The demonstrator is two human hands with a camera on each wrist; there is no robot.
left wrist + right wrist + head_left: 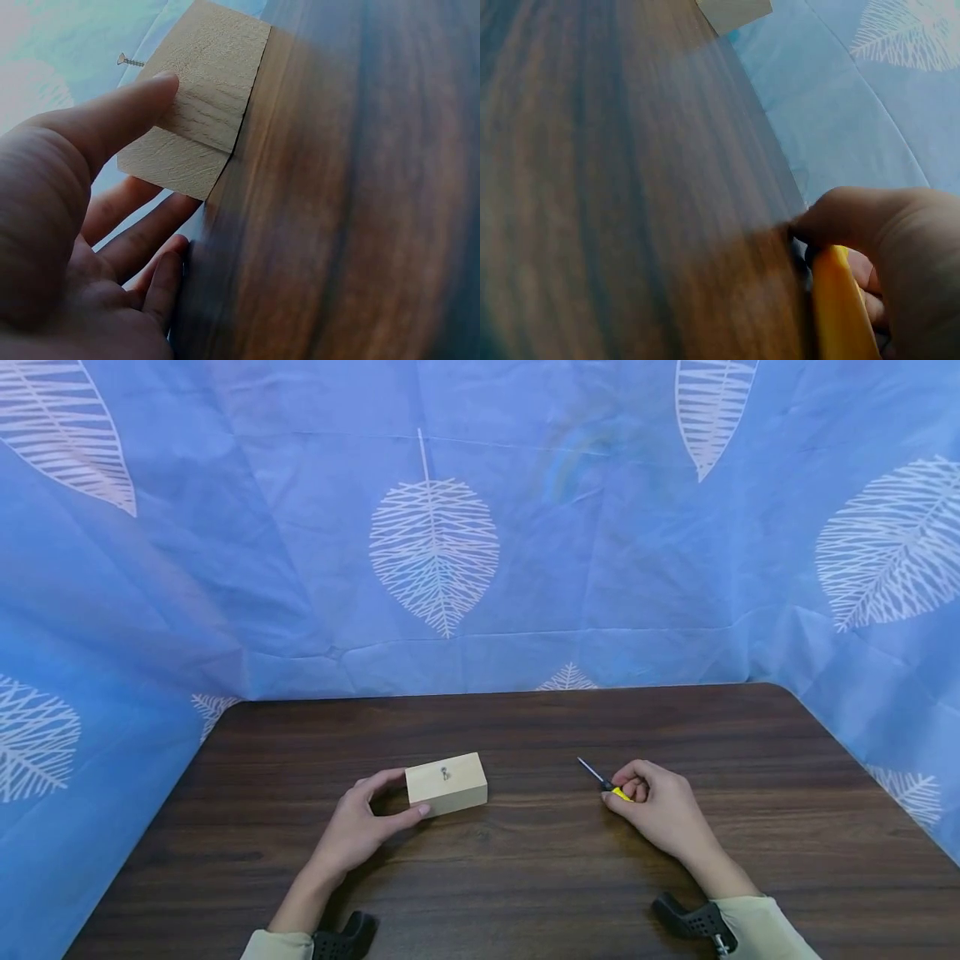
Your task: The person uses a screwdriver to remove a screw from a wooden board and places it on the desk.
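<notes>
A pale wooden block (450, 793) lies on the dark table, its long side running left to right. From its top face a small screw (130, 61) stands up, part of its thread showing in the left wrist view. My left hand (358, 828) grips the block's left end, thumb on the near side and fingers behind. To the right, apart from the block, my right hand (663, 812) holds a screwdriver (619, 792) by its yellow and black handle. Its thin metal shaft points up and left in the head view. Much of the handle is hidden by the hand.
The brown wood-grain table (525, 893) has a rounded far right corner. Behind it and at both sides hangs a blue cloth (300, 527) printed with white leaves. Each wrist wears a black camera mount (693, 920), close above the tabletop.
</notes>
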